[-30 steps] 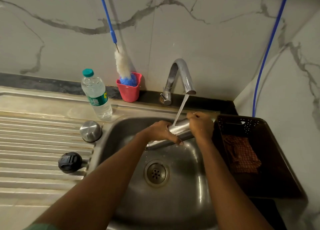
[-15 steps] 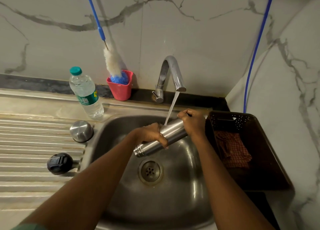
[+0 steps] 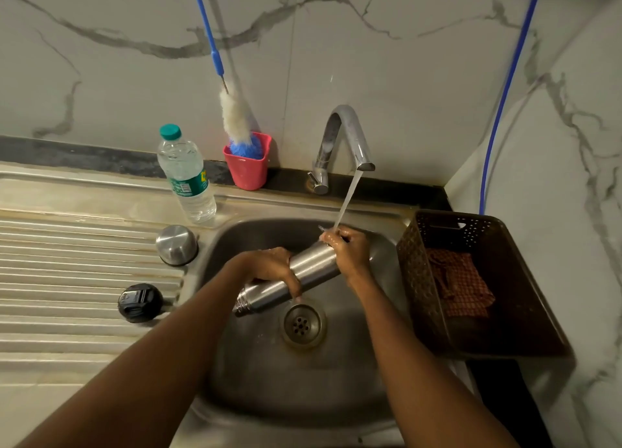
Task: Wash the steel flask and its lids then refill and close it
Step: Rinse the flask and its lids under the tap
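The steel flask (image 3: 303,269) lies tilted over the sink bowl (image 3: 303,380), its open mouth low at the left. My left hand (image 3: 269,265) grips its middle. My right hand (image 3: 350,250) grips its upper end, where the running stream from the tap (image 3: 346,137) lands. On the ribbed drainboard (image 3: 67,279) to the left sit the steel cup lid (image 3: 176,245) and the black inner lid (image 3: 139,302).
A plastic water bottle (image 3: 186,174) and a pink cup (image 3: 247,168) with a blue-handled brush stand behind the sink. A brown basket (image 3: 471,286) with a checked cloth sits at the right edge. The drain (image 3: 303,323) is below the flask.
The flask's mouth end has dropped lower and more of it shows to the left of my left hand. My right hand stays at the upper end under the stream.
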